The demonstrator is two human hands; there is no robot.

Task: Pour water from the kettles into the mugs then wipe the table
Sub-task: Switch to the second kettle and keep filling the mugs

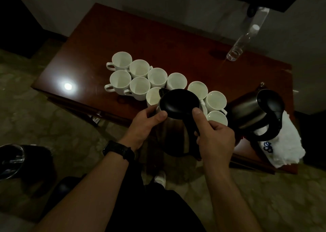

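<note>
A dark red table [158, 43] is seen from above. A kettle [178, 104] is held up over its near edge, with the spout over one mug [152, 97]. A second kettle [250, 113] is stood at the right end of the table, close against a folded white cloth [285, 147]. The held kettle's black handle is gripped by the right hand [215, 140], with the fingers wrapped round it and the thumb laid on top. Its side is held by the left hand [144, 126], with the fingers curled round it. The white mugs [139, 87] are packed close together across the middle of the table. A clear bottle [241, 44] is stood well apart, near the far edge. The pouring step is judged to be in hand. Which mugs are already filled cannot be told in the dim light. Next, the kettle would need to be tipped slowly and kept steady, so that no water is spilled between the mugs.
</note>
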